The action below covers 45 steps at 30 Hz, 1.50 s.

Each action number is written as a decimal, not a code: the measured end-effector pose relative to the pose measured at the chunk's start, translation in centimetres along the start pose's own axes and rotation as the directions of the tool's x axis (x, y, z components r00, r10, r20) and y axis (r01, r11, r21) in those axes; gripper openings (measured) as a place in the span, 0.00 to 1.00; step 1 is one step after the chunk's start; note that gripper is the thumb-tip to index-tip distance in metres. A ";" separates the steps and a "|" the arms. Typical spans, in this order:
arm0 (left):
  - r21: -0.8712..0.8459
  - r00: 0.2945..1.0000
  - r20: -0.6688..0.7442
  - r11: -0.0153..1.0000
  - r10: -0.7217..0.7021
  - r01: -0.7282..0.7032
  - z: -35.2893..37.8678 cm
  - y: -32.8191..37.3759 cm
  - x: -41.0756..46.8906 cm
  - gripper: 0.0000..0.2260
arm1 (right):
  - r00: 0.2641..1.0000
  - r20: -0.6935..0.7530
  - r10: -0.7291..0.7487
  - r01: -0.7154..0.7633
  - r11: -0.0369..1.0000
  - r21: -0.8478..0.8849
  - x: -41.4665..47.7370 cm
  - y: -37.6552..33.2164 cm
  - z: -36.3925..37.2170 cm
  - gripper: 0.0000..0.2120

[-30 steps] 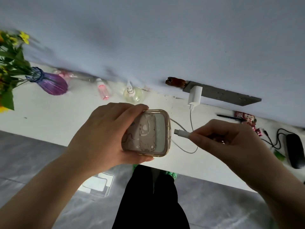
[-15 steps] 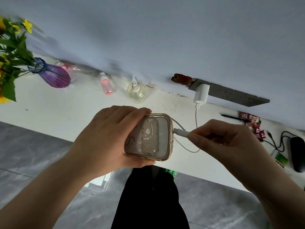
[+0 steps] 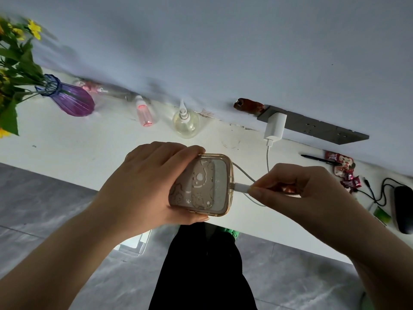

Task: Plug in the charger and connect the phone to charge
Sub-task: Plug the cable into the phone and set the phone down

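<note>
Phone (image 3: 202,185): held above the near edge of the white table (image 3: 89,139), back upward, in a clear gold-rimmed case; wrapped by the left hand (image 3: 143,186) across its width, fingers over the far edge, thumb under the near one. Judged light, rigid, rather slick in its case; best gripped by the long edges, as is done. Cable plug (image 3: 241,187): pinched by the right hand (image 3: 299,193) just behind the tip, which is set at the phone's end port; full seating cannot be told. Judged stiff at the plug, limp along the cord. Charger (image 3: 276,126): seated in the wall socket strip (image 3: 312,127), cord hanging down.
</note>
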<state>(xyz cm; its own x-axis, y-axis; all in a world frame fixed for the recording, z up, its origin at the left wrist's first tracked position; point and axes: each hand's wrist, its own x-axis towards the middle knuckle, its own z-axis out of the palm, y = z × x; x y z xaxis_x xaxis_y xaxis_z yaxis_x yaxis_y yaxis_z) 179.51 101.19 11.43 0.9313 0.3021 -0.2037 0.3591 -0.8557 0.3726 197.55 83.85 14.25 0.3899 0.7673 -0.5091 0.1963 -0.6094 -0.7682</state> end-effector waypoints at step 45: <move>-0.042 0.987 0.156 0.999 0.030 -0.023 4.1 2.5 1.7 0.41 | 0.910 0.416 0.000 0.201 0.875 -0.441 2.7 2.8 0.9 0.48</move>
<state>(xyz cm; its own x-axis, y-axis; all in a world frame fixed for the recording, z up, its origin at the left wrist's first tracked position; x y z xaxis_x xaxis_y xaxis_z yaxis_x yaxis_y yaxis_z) 181.76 97.88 8.33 0.9204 0.2072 -0.3315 0.3395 -0.8441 0.4150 198.37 84.36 10.39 -0.0193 0.7809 -0.6243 0.6467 -0.4665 -0.6035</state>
